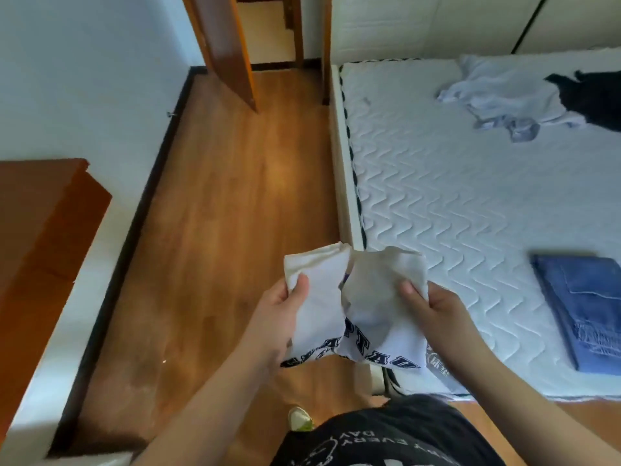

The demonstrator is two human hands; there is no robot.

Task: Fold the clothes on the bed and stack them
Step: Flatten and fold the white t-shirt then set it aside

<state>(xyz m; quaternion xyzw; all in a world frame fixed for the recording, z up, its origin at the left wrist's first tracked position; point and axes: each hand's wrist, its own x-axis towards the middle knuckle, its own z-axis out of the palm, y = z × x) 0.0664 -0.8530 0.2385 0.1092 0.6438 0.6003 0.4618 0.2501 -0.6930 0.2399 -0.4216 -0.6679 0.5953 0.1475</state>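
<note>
I see both hands raised in front of me, each gripping the same white garment (356,307). My left hand (279,317) pinches the left part, thumb on top of the cloth and the fingers curled under it. My right hand (433,307) clamps the right part the same way, thumb pressed on the upper face. The garment is bunched and partly folded between the 2 hands, with dark block lettering showing along its lower edge. It hangs in the air over the near-left corner of the bed (437,183), partly above the wooden floor (215,210) and not resting on the mattress.

On the mattress, at the right and near me, lies a folded pair of blue jeans (584,307), flat and squared. Far up the bed, well apart from the jeans, a pale blue garment (504,95) lies crumpled and unfolded. A black garment (594,95) sits just beside it on the right, touching or overlapping its edge and also unfolded.

To the left stands a brown wooden cabinet (43,223) against the white wall. Beyond the floor, a wooden door (225,48) stands ajar. At the bottom of the view I see my black printed shirt (386,435) and 1 shoe (300,418) on the floor.
</note>
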